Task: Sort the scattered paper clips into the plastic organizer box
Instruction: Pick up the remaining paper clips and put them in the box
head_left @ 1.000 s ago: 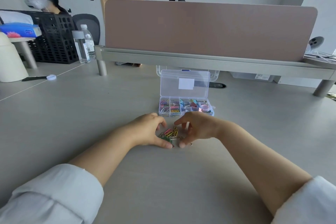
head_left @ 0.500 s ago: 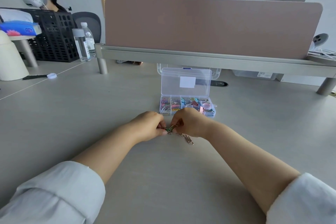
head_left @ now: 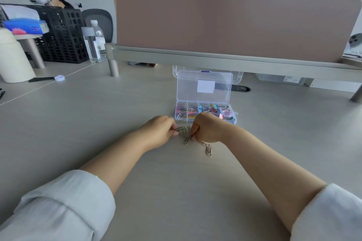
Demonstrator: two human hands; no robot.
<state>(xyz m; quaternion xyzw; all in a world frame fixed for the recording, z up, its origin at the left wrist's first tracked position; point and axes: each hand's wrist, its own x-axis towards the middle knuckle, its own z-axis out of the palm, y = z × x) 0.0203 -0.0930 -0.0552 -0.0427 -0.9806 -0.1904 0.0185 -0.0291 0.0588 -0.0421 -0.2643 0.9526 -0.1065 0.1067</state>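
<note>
status: looks mostly done. organizer box (head_left: 233, 120) sits open on the desk (head_left: 117, 123) just beyond the hands, lid (head_left: 188, 88) standing upright. Its left compartments already carry coloured paper clips (head_left: 183, 110), and the right ones hold binder clips (head_left: 212, 108) and a pink ring-shaped item (head_left: 226, 112). Whether the colours are properly separated I can't verify at this resolution

what's left, as far as visible: a small bunch between the hands, just in front of the box. It consists of green clips (head_left: 181, 129), a silver clip (head_left: 186, 140) lower down between the two hands, and a string of silver clips (head_left: 208, 149) trailing on the desk from under the right hand. They look hooked together, so my read is that the step in hand is untangling, with no drop-in yet

left hand (head_left: 159, 130): fingers curled, thumb and fingertips (head_left: 175, 133) closed in a pinch on the green clips

right hand (head_left: 207, 129): fingers curled tight, tips (head_left: 194, 138) apparently pinching the silver clip at its upper end – anything inside the palm is hidden, can't tell

neither hand is over the box – both are low over the desk, close together, with the clips bridging the gap
</note>
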